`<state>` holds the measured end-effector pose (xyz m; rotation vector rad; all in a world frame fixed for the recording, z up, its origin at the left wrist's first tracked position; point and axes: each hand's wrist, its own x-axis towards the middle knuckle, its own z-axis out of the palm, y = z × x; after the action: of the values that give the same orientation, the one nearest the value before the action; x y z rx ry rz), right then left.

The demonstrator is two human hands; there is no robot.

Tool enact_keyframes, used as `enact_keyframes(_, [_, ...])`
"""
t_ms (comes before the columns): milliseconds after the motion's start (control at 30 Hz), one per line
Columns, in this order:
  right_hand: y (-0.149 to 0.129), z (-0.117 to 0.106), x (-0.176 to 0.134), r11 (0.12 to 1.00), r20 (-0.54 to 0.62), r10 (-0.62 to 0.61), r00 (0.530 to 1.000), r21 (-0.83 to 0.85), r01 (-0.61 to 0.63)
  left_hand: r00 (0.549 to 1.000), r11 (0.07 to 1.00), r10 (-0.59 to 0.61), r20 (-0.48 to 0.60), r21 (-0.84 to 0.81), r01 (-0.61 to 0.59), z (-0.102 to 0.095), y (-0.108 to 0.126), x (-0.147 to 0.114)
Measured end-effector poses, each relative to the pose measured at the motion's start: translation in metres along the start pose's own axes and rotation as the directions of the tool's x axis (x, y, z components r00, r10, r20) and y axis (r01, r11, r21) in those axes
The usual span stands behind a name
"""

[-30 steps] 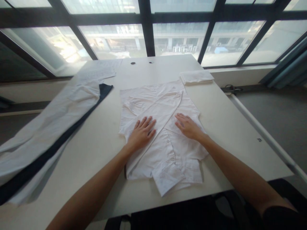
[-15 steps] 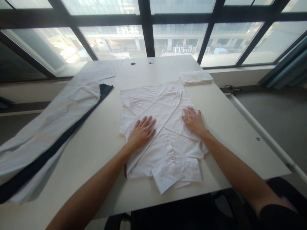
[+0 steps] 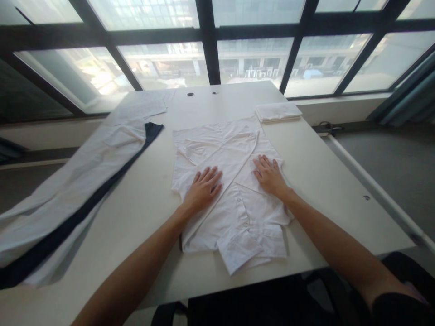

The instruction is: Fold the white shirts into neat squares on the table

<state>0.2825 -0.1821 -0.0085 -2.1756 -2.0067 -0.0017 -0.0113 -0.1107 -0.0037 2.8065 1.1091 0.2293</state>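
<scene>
A white button-up shirt [image 3: 217, 154] lies spread on the table, its collar towards me and its sleeves folded across the body. My left hand [image 3: 204, 188] rests flat on the folded cloth left of the middle, fingers apart. On the right part of the shirt lies my right hand [image 3: 269, 174], palm down with its fingers stretched out. Two buttons show on the front placket between and below the hands. Neither hand grips the cloth.
White and navy garments [image 3: 102, 167] lie along the left side of the white table [image 3: 326, 199]. A folded white cloth [image 3: 277, 111] sits at the back right. A black chair [image 3: 251, 299] stands at the near edge, and windows rise behind.
My right hand has slid slightly left across the shirt. The left hand stays at nearly the same place on the cloth. The view has shifted a little.
</scene>
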Motion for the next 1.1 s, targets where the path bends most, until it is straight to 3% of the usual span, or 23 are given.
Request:
enact_keyframes(200, [0.0,0.004,-0.001,1.0,0.017,0.005,1.0,0.02,-0.005,0.97,0.972,0.233,0.065,-0.058,-0.23,-0.009,0.011,-0.023])
enact_keyframes(467, [0.002,0.002,-0.003,0.998,0.002,-0.022,1.0,0.052,0.022,0.97,0.972,0.232,0.072,-0.053,-0.228,-0.014,0.011,-0.084])
enact_keyframes(600, [0.008,-0.003,-0.012,0.984,0.013,-0.161,0.987,0.086,0.159,0.972,0.974,0.222,0.072,-0.068,-0.217,-0.016,0.012,-0.093])
enact_keyframes(767, [0.026,-0.013,-0.049,0.95,0.099,-0.306,0.947,0.092,0.297,0.975,0.975,0.211,0.075,-0.081,-0.205,-0.017,0.014,-0.091])
enact_keyframes(967, [0.045,-0.021,-0.116,0.949,0.079,-0.291,0.953,0.147,0.278,0.972,0.97,0.227,0.06,-0.107,-0.22,-0.016,0.013,-0.092])
enact_keyframes(1100, [0.045,-0.035,-0.151,0.911,0.065,-0.346,0.936,0.26,0.319,0.944,0.934,0.315,0.1,-0.211,-0.289,-0.03,0.031,-0.099])
